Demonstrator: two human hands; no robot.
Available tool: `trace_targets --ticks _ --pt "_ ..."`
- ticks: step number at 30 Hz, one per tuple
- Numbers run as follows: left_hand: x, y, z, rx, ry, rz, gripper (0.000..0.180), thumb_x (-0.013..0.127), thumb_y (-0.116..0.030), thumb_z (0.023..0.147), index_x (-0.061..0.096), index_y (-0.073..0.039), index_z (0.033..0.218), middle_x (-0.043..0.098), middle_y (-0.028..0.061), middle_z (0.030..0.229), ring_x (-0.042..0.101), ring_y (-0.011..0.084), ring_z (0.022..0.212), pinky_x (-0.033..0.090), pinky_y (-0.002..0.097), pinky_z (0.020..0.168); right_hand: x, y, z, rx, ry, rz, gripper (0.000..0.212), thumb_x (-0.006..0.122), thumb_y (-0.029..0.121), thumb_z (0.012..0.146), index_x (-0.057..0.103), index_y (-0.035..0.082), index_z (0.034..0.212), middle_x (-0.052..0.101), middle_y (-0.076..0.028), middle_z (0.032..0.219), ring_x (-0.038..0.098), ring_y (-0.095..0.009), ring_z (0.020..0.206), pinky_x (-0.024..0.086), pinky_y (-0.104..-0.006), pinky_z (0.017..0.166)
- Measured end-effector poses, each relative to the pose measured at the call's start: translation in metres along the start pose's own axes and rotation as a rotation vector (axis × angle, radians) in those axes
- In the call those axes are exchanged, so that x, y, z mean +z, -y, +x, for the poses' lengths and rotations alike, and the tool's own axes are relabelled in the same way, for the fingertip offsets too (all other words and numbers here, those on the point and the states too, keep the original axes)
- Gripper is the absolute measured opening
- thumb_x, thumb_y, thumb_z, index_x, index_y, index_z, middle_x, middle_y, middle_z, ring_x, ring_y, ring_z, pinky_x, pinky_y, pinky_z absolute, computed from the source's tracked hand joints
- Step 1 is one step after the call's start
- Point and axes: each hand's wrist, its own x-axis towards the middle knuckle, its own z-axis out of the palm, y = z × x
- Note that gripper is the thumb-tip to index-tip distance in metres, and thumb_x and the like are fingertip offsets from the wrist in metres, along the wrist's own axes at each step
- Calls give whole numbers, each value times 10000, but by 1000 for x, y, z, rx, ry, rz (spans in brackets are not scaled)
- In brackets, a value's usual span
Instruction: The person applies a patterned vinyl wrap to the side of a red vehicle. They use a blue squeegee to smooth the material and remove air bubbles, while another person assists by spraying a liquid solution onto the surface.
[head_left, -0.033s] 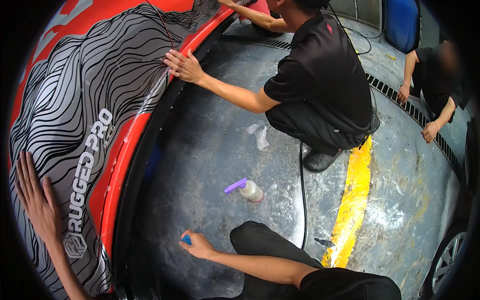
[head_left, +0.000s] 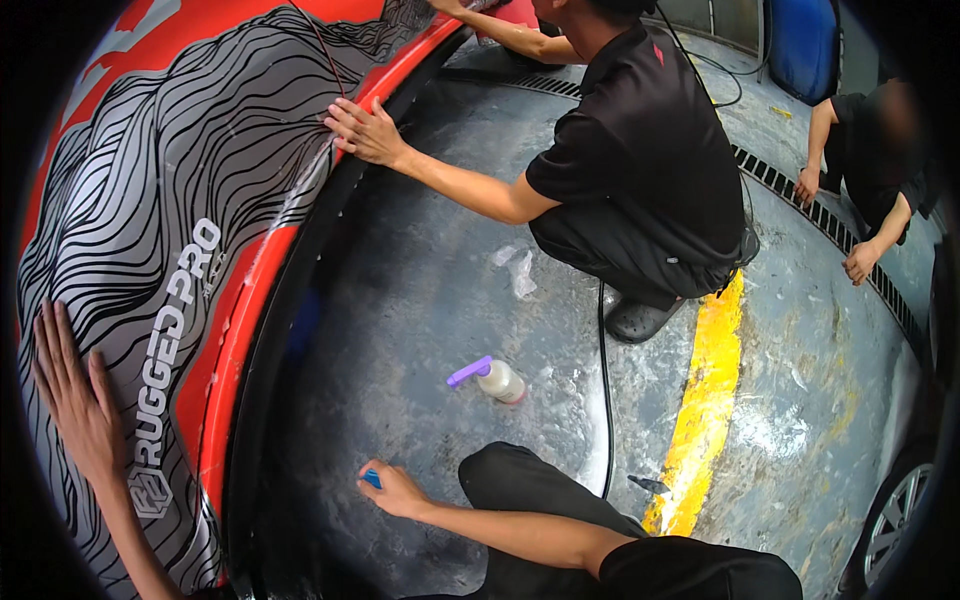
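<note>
My left hand (head_left: 78, 395) lies flat, fingers spread, on the side panel (head_left: 130, 240) of a red vehicle, over a grey graphic film (head_left: 235, 120) patterned with wavy black lines. Held low above the floor, away from the panel, my right hand (head_left: 395, 492) is closed around a small blue object (head_left: 372, 478). Only a bit of that object shows between the fingers, so its kind is unclear. A pump spray bottle (head_left: 502, 382) with a purple nozzle stands on the floor beyond my right hand. Below the film run a red strip (head_left: 225, 350) and a black sill.
A co-worker (head_left: 640, 170) in black squats ahead, one hand (head_left: 365, 132) against the panel's lower edge. Another person (head_left: 870, 180) is at the far right. A black hose (head_left: 603, 400), a yellow floor stripe (head_left: 705, 390), a drain grate (head_left: 790, 190) and crumpled clear film (head_left: 518, 270) lie on the floor.
</note>
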Motion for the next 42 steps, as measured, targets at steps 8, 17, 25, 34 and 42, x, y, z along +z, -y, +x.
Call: trace_targets --ticks 8,17,25,34,42 --pt "8 -58 30 101 -181 -66 599 313 -428 1188 281 -233 1753 274 -19 1816 183 162 1688 88 441 1396 -18 27 1 48 13 79 281 623 256 1121 701 -7 1181 632 -141 637 625 -239 585 448 -467 581" --pt "1 -117 7 251 237 -137 674 464 -294 1109 290 -155 1745 268 11 1817 189 192 1689 72 481 1404 -28 26 3 -83 -100 26 420 796 405 1017 665 9 963 629 -74 652 602 -162 613 485 -377 587" --pt "-11 -111 -6 267 309 -208 667 478 -286 1112 301 -152 1741 277 -4 1813 201 176 1683 91 466 1402 -31 29 4 5 21 8 419 767 381 1030 652 -15 955 650 -145 650 663 -264 598 519 -435 620" --pt "-13 -117 -5 241 341 -197 676 479 -316 1114 291 -154 1743 261 1 1818 190 181 1686 76 473 1405 -18 26 7 -63 0 -24 492 628 399 1113 683 -45 910 587 -209 602 632 -321 555 462 -470 577" --pt "-12 -111 -8 252 300 -332 693 565 -224 1053 370 -133 1713 320 31 1797 223 207 1680 92 479 1401 -18 26 1 -12 -85 25 511 640 396 1114 625 -7 800 499 -121 564 478 -180 534 406 -453 555"
